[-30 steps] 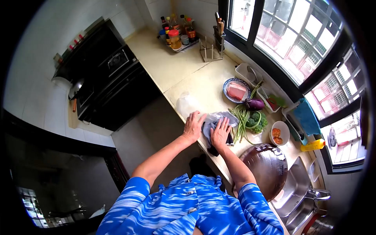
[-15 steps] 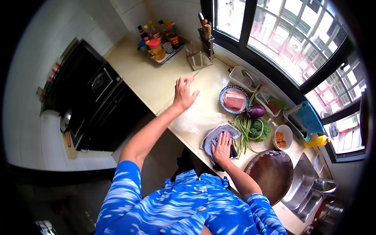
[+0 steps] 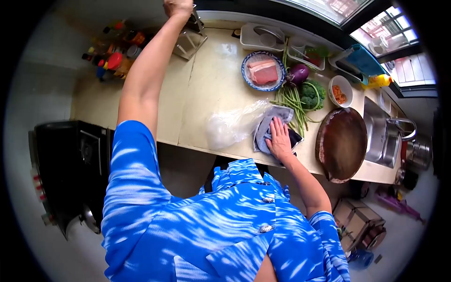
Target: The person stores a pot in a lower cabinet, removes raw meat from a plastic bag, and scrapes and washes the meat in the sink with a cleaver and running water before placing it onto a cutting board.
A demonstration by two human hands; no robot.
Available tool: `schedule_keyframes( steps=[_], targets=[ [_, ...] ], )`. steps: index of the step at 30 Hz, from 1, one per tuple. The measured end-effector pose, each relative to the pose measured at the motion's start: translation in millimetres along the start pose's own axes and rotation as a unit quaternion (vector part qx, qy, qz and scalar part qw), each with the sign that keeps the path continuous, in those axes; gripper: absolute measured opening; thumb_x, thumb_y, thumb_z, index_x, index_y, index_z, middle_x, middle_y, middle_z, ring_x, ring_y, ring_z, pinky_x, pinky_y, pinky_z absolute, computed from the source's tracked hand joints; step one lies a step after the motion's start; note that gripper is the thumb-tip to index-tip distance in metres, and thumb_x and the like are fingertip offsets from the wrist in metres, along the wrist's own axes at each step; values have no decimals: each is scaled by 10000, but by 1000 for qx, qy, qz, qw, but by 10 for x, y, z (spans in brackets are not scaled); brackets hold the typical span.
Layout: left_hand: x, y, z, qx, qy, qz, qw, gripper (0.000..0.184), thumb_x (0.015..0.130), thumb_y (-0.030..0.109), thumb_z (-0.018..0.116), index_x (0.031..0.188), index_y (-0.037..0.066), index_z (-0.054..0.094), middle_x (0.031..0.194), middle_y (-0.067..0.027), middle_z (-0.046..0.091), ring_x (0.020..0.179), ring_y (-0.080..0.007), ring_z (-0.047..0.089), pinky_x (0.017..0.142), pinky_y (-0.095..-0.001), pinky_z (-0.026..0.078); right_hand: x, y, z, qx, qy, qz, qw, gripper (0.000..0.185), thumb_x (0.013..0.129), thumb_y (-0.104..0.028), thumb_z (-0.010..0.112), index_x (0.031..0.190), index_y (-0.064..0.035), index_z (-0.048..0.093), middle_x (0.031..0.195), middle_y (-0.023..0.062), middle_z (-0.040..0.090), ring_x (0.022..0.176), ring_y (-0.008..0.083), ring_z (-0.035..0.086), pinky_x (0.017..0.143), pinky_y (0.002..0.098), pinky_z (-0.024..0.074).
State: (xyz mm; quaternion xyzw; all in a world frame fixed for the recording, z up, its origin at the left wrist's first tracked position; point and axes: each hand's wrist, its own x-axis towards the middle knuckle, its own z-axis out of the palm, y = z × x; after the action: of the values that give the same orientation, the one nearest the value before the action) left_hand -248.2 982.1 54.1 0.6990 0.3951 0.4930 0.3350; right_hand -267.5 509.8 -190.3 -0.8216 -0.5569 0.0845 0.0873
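My left hand (image 3: 178, 7) is at the top edge of the view, beside the metal knife rack (image 3: 190, 41). Its fingers are curled closed, and whatever they grip is hidden or cut off. My right hand (image 3: 280, 140) lies flat, fingers stretched out, on a folded grey cloth (image 3: 263, 134) near the counter's front edge. A dark piece of fabric shows under that hand. Left of the cloth is a crumpled clear plastic bag (image 3: 228, 129). Green beans (image 3: 290, 103) lie just behind the cloth, next to broccoli (image 3: 310, 94) and a purple eggplant (image 3: 298, 74).
Raw meat (image 3: 264, 72) sits on a blue-rimmed plate (image 3: 244, 77). To the right are a white bowl (image 3: 346, 84) with orange food, a round wooden chopping board (image 3: 343, 145) and the sink (image 3: 376, 136). Bottles and jars (image 3: 115, 58) stand at the back left.
My left hand has gone from open above the counter to closed at the knife rack. My right hand stays on the cloth. The view has turned and shifted.
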Motion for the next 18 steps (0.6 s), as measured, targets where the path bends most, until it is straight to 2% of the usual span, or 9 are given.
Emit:
schedule_keyframes(
  steps=[1, 2, 4, 6, 7, 12, 14, 15, 18],
  targets=[
    [51, -118, 24, 25, 6, 18, 1000, 434, 636, 92, 762, 935, 30, 455, 827, -99, 534, 671, -241, 597, 588, -337, 534, -5, -5, -2, -3, 0, 10, 1000, 687, 787, -303, 558, 1328, 14, 276, 1432, 171, 182, 1343, 294, 128, 1083, 439, 109],
    [106, -247, 23, 129, 53, 96, 986, 385, 658, 106, 743, 917, 34, 466, 811, -104, 572, 665, -218, 605, 602, -349, 523, -9, -15, -2, 3, 1, 11, 1000, 684, 784, -300, 562, 1325, 12, 282, 1433, 166, 185, 1343, 291, 131, 1083, 437, 113],
    [165, -330, 13, 173, 60, 73, 980, 332, 657, 153, 749, 857, 43, 508, 763, -100, 609, 660, -196, 607, 615, -345, 501, -10, -26, -15, 8, 6, 21, 1000, 681, 782, -297, 565, 1323, 10, 287, 1434, 161, 187, 1343, 287, 135, 1082, 434, 117],
    [468, -683, -63, 272, 43, 135, 952, 642, 558, 487, 774, 964, 28, 581, 910, -183, 613, 853, -328, 600, 767, -378, 474, -22, -54, -33, 12, 9, 22, 1000, 675, 779, -293, 566, 1320, 8, 296, 1436, 154, 190, 1342, 282, 142, 1080, 431, 127],
    [508, -758, -50, 253, 103, 206, 940, 515, 536, 472, 789, 791, 56, 624, 747, -151, 645, 727, -323, 630, 692, -383, 496, -26, -61, -34, 14, 13, 24, 1000, 678, 775, -289, 572, 1319, 7, 298, 1436, 152, 190, 1341, 284, 149, 1078, 433, 133],
    [571, -431, -222, 196, 100, 201, 955, 520, 531, 470, 800, 763, 46, 611, 738, -103, 650, 688, -262, 632, 681, -359, 496, -8, -122, -65, 48, 10, 60, 997, 666, 727, -206, 615, 1291, 6, 333, 1419, 160, 222, 1326, 304, 184, 1062, 454, 171],
    [570, -110, -326, 124, 129, 238, 955, 471, 595, 405, 801, 786, 33, 585, 741, -73, 638, 667, -186, 615, 658, -300, 495, 38, -158, -119, 104, 16, 94, 990, 631, 704, -189, 632, 1254, -12, 380, 1402, 176, 247, 1315, 309, 210, 1043, 462, 206],
    [386, 146, -323, 74, 106, 213, 968, 312, 643, 197, 765, 789, 40, 538, 716, -95, 624, 654, -190, 602, 618, -333, 484, 66, -167, -93, 144, 75, 106, 981, 590, 682, -161, 649, 1205, -21, 418, 1314, 192, 339, 1253, 339, 293, 1009, 449, 264],
    [483, 614, -543, -10, 146, 268, 952, 288, 652, 194, 770, 734, 55, 531, 669, -29, 597, 624, -131, 560, 621, -295, 472, 236, -371, -403, 192, 155, 172, 953, 587, 661, -134, 664, 1182, -9, 424, 1195, 193, 406, 1140, 355, 381, 960, 420, 319]
  ],
)
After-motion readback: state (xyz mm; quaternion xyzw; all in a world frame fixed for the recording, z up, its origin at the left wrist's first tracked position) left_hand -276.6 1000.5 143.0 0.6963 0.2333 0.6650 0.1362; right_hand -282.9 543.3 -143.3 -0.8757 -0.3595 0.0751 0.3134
